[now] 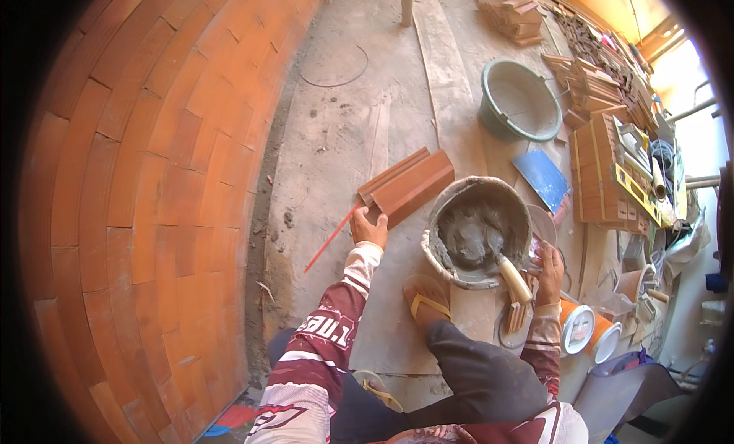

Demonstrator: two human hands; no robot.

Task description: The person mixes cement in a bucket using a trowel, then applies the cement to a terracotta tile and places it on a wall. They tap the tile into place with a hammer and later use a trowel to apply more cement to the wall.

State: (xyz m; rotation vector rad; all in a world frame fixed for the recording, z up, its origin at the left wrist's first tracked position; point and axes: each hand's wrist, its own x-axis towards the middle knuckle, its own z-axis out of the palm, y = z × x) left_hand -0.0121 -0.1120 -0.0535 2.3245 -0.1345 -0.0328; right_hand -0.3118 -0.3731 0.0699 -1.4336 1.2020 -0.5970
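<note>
My left hand (369,228) is closed on the near end of a red-brown clay tile (417,186), which lies tilted on the floor beside a second, similar tile (394,175). A thin red strip (330,241) slants away from my left fingers along the ground. Just right of the tiles, a bucket (433,249) holds wet grey mortar (470,234). A tool with a pale handle (514,280) rests in the mortar, its head buried. My right hand (547,272) is beside the bucket's right rim, fingers bent near a round greyish disc (543,225); its grip is partly hidden.
An orange tile-faced wall (153,199) rises on my left. Beyond the mortar stand a green tub (521,100) and a blue sheet (542,179). Stacked tiles (596,169), a yellow spirit level (637,193) and orange-and-white pails (579,327) line the right. My sandalled foot (428,303) is near the bucket.
</note>
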